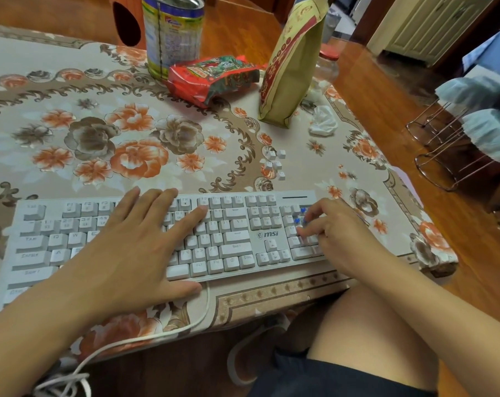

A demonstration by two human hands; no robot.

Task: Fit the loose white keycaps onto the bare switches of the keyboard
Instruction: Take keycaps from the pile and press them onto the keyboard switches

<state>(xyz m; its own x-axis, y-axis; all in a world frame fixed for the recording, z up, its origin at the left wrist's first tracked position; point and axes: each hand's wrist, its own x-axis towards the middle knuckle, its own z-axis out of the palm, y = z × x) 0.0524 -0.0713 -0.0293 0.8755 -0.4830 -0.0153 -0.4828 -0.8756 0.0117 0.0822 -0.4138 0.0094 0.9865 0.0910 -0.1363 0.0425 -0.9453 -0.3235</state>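
2 bare hands work at a surface (71,67) draped in a floral beige cloth. The long white mechanical keyboard (237,239) lies along its near edge, within easy reach. The left hand (134,247) lies flat across the middle keys, fingers straight, seemingly to steady the board. The right hand (332,233) curls over the number pad, where small blue bare switches (302,210) show; whether its grip holds a cap I cannot tell. A handful of loose white keycaps (275,163) waits just beyond the keyboard's far edge.
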